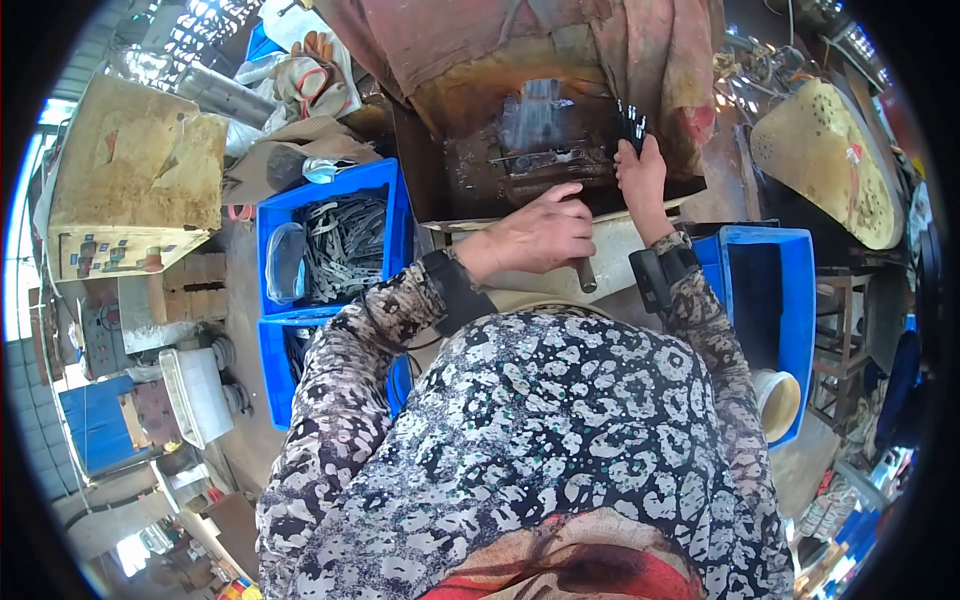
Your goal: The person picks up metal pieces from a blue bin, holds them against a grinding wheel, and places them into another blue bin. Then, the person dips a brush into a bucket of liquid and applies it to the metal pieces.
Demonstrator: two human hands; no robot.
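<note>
My left hand [545, 232] is closed round a short dark rod-like handle [586, 276], whose lower end sticks out below the fist. Ahead of it is the brown, wet-looking hollow of a machine [450, 185], where bright spray or vapour [538, 115] shows over a dark metal fixture [545, 160]. At the right side of this hollow, my right hand [642, 175] grips a small bundle of thin dark metal strips [632, 122], their tips pointing up and away from me. The lower parts of the strips are hidden by the fingers.
To my left, a blue bin [395, 215] holds many grey metal strips [340, 245]; another blue bin [275, 370] adjoins it. At right is a blue bin [800, 260] with a pale round container [777, 405]. Stained cloth [480, 45] drapes the machine. A control box [140, 160] stands far left.
</note>
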